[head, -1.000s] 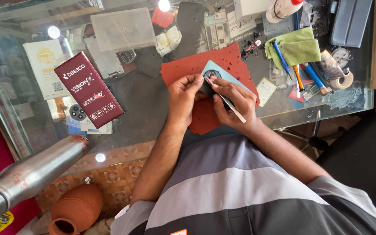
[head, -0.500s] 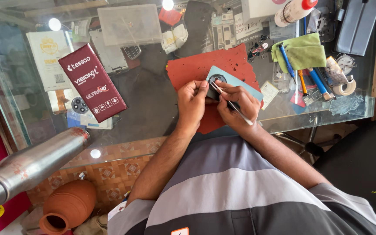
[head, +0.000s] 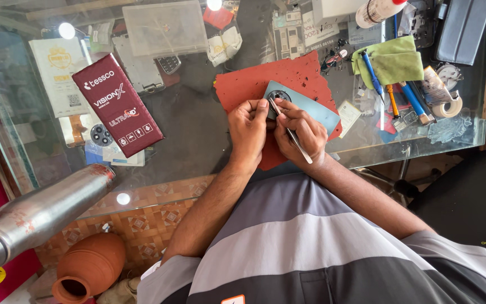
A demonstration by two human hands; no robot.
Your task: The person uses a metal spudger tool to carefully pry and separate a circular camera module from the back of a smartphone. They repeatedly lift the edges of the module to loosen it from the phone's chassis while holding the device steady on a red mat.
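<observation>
A pale blue phone (head: 310, 107) lies back side up on a red rubber mat (head: 279, 79) on the glass table (head: 192, 129). My left hand (head: 247, 130) rests on the phone's near corner, fingertips pressed beside its round dark camera ring (head: 279, 97). My right hand (head: 302, 134) holds thin metal tweezers (head: 291, 134), their tip at the camera ring.
A maroon flat box (head: 118, 105) lies left on the glass. Screwdrivers (head: 392, 90) and a green cloth (head: 394, 62) sit right, with tape rolls (head: 445, 101). A clear plastic box (head: 165, 27) is at the back. A metal pipe (head: 35, 217) and clay pot (head: 88, 267) stand lower left.
Both hands stay on the phone; the tweezers' tip has shifted slightly at the camera ring. The view moved a little.
</observation>
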